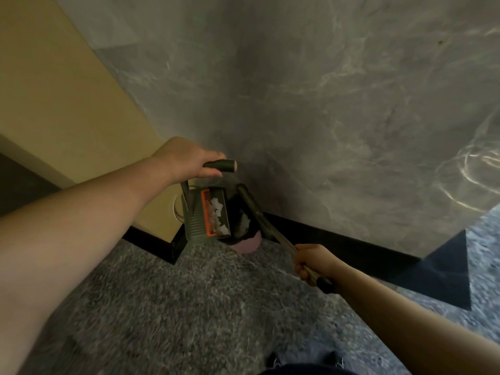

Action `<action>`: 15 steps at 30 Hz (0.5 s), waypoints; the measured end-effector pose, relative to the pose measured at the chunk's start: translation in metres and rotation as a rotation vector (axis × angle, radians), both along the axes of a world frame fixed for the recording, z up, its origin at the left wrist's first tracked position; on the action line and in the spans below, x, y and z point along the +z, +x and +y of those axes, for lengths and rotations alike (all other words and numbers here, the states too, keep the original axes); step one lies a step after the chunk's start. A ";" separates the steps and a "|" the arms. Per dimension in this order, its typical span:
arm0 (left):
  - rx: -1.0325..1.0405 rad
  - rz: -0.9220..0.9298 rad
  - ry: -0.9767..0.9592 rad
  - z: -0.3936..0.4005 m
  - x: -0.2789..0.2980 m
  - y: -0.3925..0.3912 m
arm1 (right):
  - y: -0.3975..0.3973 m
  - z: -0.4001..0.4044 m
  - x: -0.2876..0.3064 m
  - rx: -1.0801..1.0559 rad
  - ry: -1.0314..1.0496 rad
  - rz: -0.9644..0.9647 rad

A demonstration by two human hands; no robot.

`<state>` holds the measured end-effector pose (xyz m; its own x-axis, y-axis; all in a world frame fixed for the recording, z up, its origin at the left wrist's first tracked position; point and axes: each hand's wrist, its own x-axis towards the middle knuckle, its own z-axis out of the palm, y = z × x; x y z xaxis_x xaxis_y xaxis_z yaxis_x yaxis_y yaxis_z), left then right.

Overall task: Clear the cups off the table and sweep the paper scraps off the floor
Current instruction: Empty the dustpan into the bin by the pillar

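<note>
Setting: grey speckled carpet (167,307) met a grey marbled wall (311,90) along a black skirting board (338,239), with a tan panel (67,104) to the left.
Paper scraps: white paper scraps (217,212) lay inside the dustpan (205,215), against its orange-edged lip.
Dustpan: it hung tilted above a pink bin (247,243) lined with a dark bag, in the corner.
Left grip: the left hand (186,158) was clenched round the dustpan's dark handle (223,165).
Right grip: the right hand (311,262) grasped the broom handle (266,228), which slanted up toward the bin.
Broom head: hidden; I could not tell where it rested.
Foreground: dark trousers (305,364) at the bottom edge.
</note>
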<state>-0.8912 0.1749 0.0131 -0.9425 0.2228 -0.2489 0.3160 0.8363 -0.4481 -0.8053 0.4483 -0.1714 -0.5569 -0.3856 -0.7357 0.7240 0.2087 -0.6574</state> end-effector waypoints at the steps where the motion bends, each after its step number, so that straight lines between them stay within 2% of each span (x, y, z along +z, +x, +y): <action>1: -0.014 -0.007 -0.012 0.006 -0.003 -0.001 | -0.001 -0.001 -0.001 0.004 -0.013 0.001; 15: -0.215 -0.086 -0.187 0.028 -0.040 -0.013 | -0.016 -0.018 -0.005 0.049 -0.084 0.011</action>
